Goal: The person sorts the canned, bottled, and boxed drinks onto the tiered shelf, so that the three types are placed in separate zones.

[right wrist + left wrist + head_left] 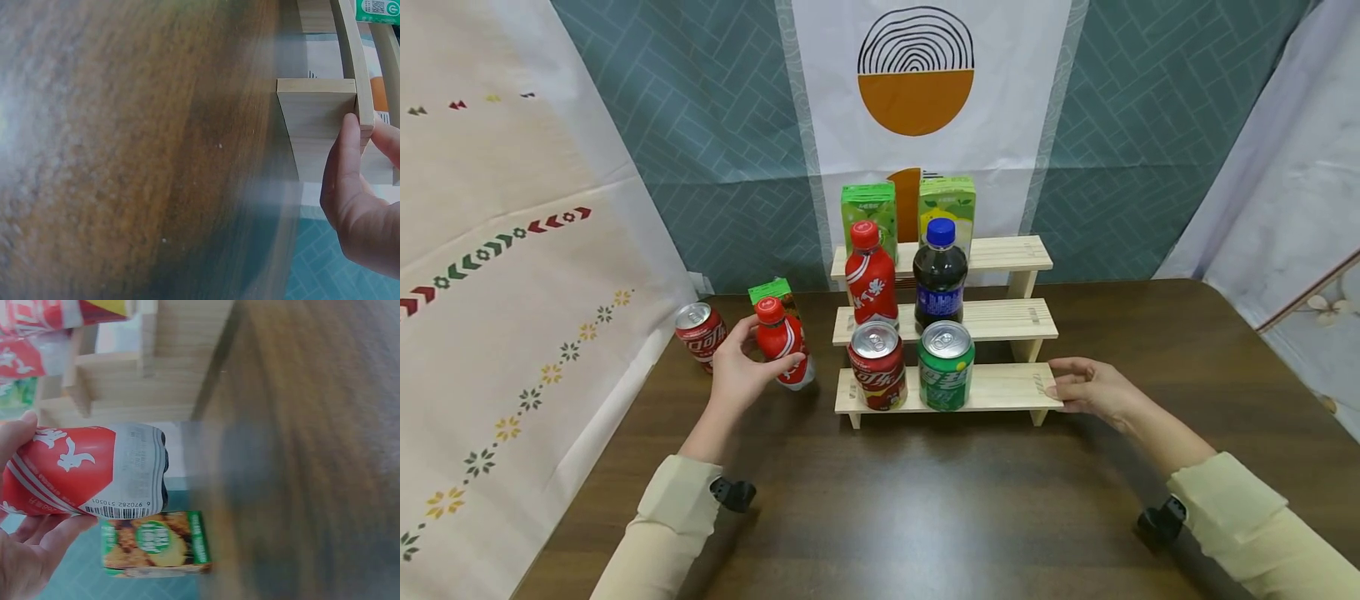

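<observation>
My left hand (739, 364) grips a small red plastic bottle (780, 346) with a red cap, left of the wooden stand. In the left wrist view the fingers and thumb wrap the bottle (87, 469), and a gap shows between its base and the table. My right hand (1093, 387) pinches the right end of the lowest step of the three-step wooden stand (1000, 385); the right wrist view shows thumb and fingers on either side of the board (357, 75). A red can (877, 367) and a green can (946, 367) stand on that step.
The middle step holds another red bottle (871, 279) and a dark bottle with blue cap (940, 275). Two green drink cartons (947, 204) stand on top. Behind my left hand are a red can (700, 332) and a green-topped carton (772, 289) on the brown table (917, 508).
</observation>
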The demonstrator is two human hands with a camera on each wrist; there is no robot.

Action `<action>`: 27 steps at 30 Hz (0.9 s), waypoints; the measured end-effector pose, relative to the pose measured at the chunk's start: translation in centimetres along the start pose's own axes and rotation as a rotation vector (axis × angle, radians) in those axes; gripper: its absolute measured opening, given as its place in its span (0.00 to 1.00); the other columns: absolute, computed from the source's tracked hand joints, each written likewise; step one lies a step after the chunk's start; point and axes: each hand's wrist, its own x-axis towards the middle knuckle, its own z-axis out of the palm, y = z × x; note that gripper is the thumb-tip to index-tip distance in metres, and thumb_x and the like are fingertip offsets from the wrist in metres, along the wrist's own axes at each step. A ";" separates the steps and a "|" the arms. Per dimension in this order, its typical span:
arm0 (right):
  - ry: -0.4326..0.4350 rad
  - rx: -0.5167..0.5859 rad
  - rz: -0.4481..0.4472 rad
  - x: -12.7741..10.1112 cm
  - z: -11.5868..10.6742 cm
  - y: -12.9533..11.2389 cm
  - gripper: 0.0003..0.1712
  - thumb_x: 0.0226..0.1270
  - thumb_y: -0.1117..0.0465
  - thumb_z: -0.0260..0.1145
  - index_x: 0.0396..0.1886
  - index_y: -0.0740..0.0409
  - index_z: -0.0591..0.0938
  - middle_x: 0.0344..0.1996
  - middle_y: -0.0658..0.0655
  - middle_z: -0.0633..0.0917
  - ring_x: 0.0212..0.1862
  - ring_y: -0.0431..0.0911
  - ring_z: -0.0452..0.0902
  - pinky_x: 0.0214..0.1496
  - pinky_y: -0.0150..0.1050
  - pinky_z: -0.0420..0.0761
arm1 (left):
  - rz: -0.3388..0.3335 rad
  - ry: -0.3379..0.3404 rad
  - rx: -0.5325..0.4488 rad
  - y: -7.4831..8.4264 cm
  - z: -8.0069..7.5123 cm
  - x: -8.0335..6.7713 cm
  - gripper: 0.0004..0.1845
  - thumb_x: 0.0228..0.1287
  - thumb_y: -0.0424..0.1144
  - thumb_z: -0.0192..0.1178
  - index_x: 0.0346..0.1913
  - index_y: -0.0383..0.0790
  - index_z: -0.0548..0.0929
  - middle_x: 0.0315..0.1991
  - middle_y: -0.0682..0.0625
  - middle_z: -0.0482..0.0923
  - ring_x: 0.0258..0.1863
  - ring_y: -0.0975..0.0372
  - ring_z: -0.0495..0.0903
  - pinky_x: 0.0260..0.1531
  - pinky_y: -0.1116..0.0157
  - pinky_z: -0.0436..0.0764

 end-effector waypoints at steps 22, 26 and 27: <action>-0.003 -0.011 0.001 0.1 -0.1 -0.2 0.42 0.63 0.65 0.64 0.70 0.76 0.52 0.39 0.51 0.80 0.36 0.37 0.79 0.39 0.32 0.82 | 0.281 0.058 -0.040 9.4 -4.4 -1.3 0.33 0.44 0.29 0.74 0.57 0.39 0.76 0.42 0.65 0.78 0.35 0.68 0.78 0.34 0.79 0.79; -0.002 -0.012 0.005 0.1 -0.1 -0.2 0.42 0.63 0.65 0.64 0.70 0.76 0.52 0.39 0.51 0.80 0.36 0.37 0.79 0.40 0.32 0.82 | 0.304 0.031 -0.067 11.3 -4.4 -1.1 0.33 0.45 0.30 0.74 0.58 0.39 0.75 0.45 0.57 0.80 0.38 0.67 0.79 0.38 0.78 0.80; -0.003 -0.014 0.005 0.1 -0.2 -0.2 0.42 0.63 0.65 0.64 0.70 0.76 0.52 0.39 0.51 0.80 0.36 0.37 0.79 0.40 0.32 0.82 | 0.309 0.023 -0.071 11.7 -4.3 -1.1 0.33 0.46 0.30 0.73 0.58 0.40 0.75 0.46 0.54 0.80 0.39 0.68 0.79 0.39 0.78 0.80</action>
